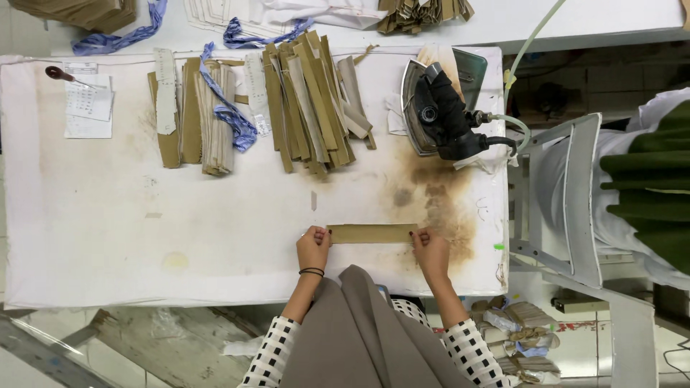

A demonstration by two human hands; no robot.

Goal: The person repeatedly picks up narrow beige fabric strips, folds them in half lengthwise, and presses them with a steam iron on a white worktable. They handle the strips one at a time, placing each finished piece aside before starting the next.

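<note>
Tan fabric strip [372,233] held flat on the counter [108,215].
Our left hand [313,249] and right hand [431,251] each pinch one end; it seems light and soft.

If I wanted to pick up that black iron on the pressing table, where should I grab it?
Probably by the black handle of the iron, coming from the near side. It seems to rest tipped, its metal soleplate facing left, so the handle faces right. Stay clear of the hose at its rear. Both hands, left hand and right hand, pinch a tan strip.
</note>
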